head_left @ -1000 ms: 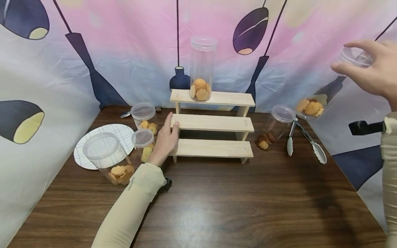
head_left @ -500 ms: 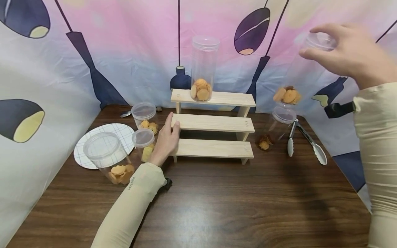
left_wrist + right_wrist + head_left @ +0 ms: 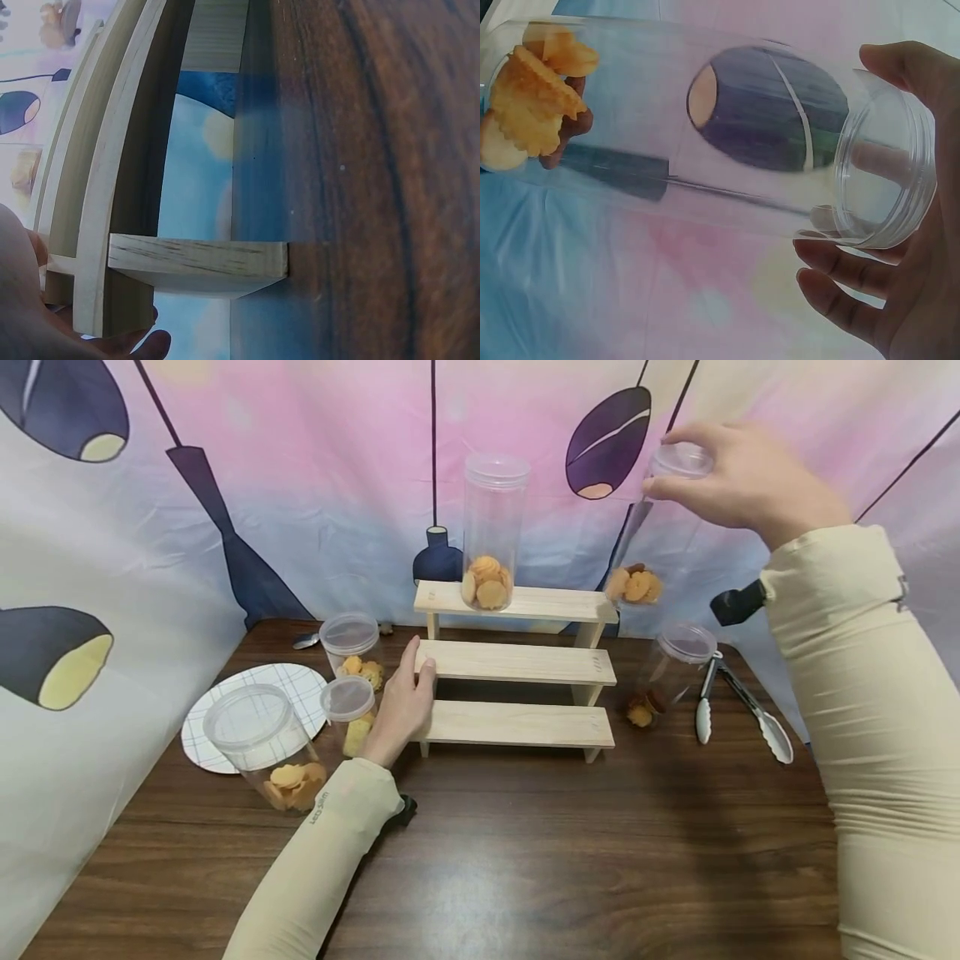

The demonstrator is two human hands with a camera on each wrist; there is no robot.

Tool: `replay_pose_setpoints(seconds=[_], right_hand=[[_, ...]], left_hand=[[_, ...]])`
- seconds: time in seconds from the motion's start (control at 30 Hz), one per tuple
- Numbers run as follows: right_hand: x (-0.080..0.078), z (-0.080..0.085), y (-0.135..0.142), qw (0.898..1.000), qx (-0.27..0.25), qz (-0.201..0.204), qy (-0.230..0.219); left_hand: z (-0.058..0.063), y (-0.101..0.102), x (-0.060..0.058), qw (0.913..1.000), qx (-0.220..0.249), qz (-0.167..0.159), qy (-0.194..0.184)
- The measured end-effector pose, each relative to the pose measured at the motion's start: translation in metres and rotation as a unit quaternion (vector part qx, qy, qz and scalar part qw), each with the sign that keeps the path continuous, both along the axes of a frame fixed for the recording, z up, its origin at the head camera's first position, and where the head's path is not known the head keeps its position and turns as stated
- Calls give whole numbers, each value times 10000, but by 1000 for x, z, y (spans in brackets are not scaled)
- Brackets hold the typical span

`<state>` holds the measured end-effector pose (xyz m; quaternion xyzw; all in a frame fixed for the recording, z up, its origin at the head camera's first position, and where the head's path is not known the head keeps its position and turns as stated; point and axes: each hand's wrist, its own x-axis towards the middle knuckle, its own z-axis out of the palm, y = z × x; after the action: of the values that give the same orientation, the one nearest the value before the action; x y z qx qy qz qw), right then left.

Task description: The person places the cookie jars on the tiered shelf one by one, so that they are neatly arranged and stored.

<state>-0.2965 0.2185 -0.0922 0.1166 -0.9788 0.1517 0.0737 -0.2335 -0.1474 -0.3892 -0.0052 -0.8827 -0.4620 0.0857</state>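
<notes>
My right hand [image 3: 753,485] grips a tall clear jar [image 3: 637,578] by its lid, with several cookies in its base. The jar is over the right end of the top step of a three-step wooden stand [image 3: 517,724]; whether it touches the step I cannot tell. In the right wrist view, thumb and fingers clasp the lid [image 3: 889,169]. At the stand's left end, my left hand [image 3: 399,706] holds the side, fingers round the wood in the left wrist view [image 3: 94,285]. Another tall cookie jar [image 3: 491,581] stands upright on the top step's left part.
Left of the stand are a wide cookie jar [image 3: 292,785], two smaller jars, one in back [image 3: 352,647] and one in front [image 3: 348,706], a round checked mat [image 3: 202,739] and a spoon [image 3: 306,641]. To the right are a jar [image 3: 675,664] and tongs [image 3: 765,727].
My right hand has carried the tall jar leftward from the far right to the top step's right end. My left hand stays at the stand's left side.
</notes>
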Motion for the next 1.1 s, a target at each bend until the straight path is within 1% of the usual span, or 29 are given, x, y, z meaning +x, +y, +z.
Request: replay_pose_setpoints(seconds=[0.17, 0.23, 0.37, 0.47, 0.73, 0.93, 1.1], right_hand=[[-7, 0, -23, 9991, 328, 266, 38], [-9, -1, -32, 9985, 419, 355, -13], [-15, -5, -46, 9983, 356, 460, -59], [-19, -8, -56, 9981, 300, 532, 5], [-26, -14, -74, 9988, 222, 427, -61], [-28, -15, -80, 9991, 68, 400, -86], [-29, -18, -83, 9988, 107, 467, -89]], left_hand=[[0, -1, 0, 10000, 2, 36, 78], [0, -1, 0, 9999, 2, 45, 104], [0, -2, 0, 10000, -14, 55, 72], [-1, -3, 1, 10000, -34, 74, 44], [-1, -3, 1, 9999, -25, 91, 58], [0, -2, 0, 9999, -15, 96, 91], [0, 0, -1, 9999, 4, 67, 102]])
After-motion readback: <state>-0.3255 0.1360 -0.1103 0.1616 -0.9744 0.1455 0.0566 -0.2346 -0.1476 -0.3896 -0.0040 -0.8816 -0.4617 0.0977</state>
